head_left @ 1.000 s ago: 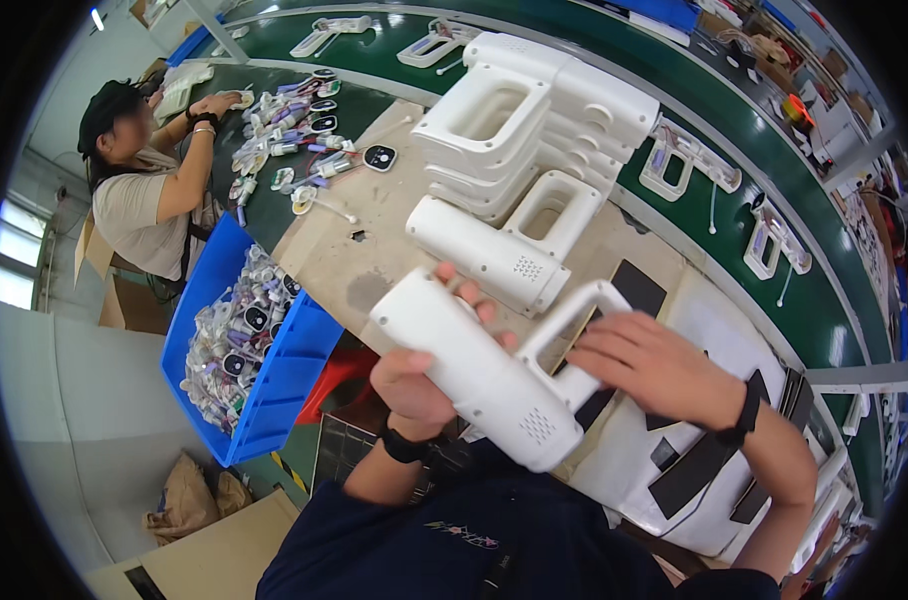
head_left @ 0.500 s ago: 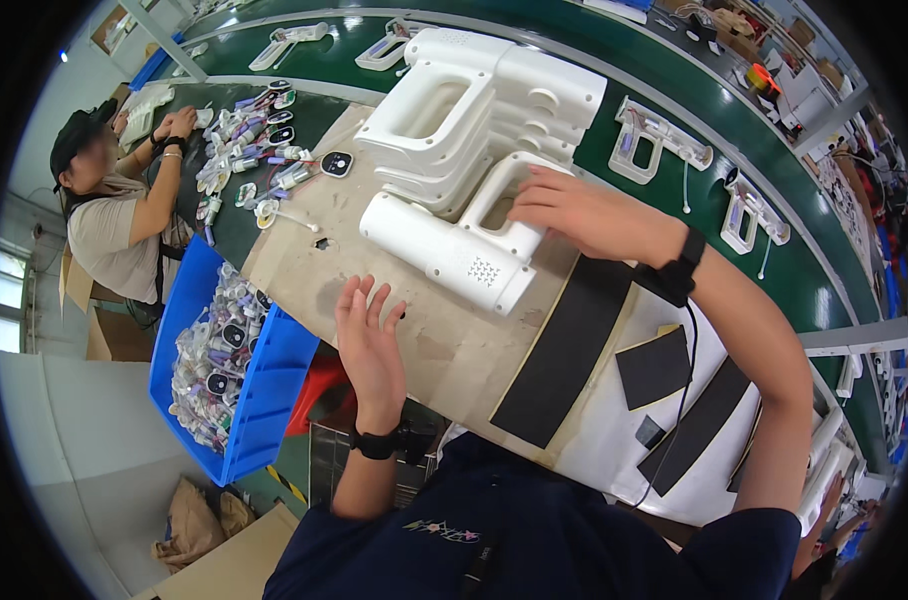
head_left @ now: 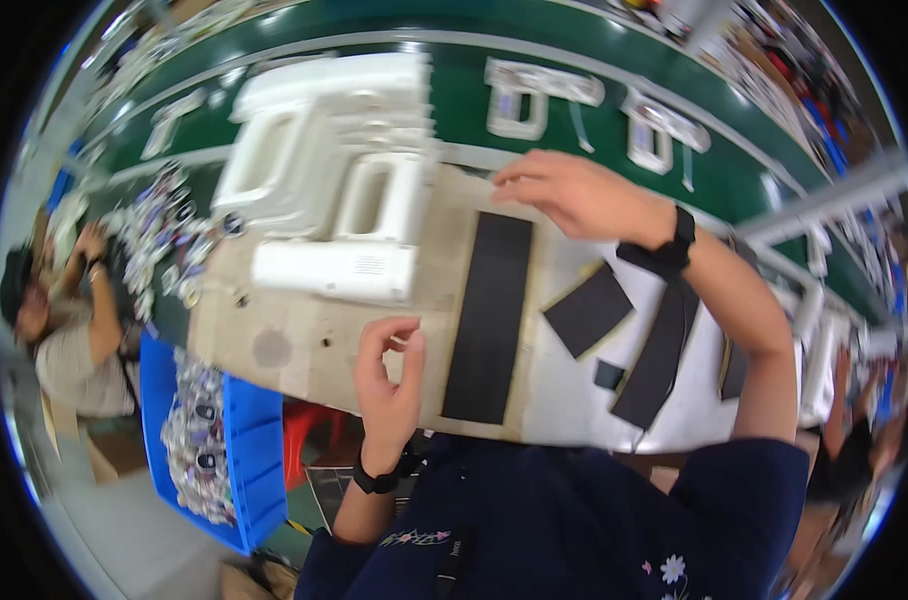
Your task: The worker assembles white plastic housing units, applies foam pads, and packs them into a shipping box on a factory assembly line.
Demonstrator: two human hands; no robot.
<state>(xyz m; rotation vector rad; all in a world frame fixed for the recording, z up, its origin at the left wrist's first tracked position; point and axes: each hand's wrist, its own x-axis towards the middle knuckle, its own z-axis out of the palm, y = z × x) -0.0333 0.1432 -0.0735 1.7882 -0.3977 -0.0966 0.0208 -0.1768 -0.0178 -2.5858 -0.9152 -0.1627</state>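
My right hand hovers above the far side of the bench, fingers stretched to the left, holding nothing. It is apart from the white plastic housings. Near the bench's front edge my left hand is raised with thumb and forefinger bent but a gap between them; nothing shows in it. A white handheld-device housing, with a grip loop and a patch of small holes, lies beyond the left hand. Beside it, a stack of similar white housings rises. A black strip is on the bench between my hands.
Smaller black pieces lie at the right with a thin cable. A blue bin of small parts stands lower left; more parts are heaped before a seated co-worker. Beyond the bench, a green conveyor carries white half-shells.
My right hand has come off the nearest housing and is now apart from it. The left hand's fingers have bent toward the thumb. The whole view has swung, shifting the housings leftward.
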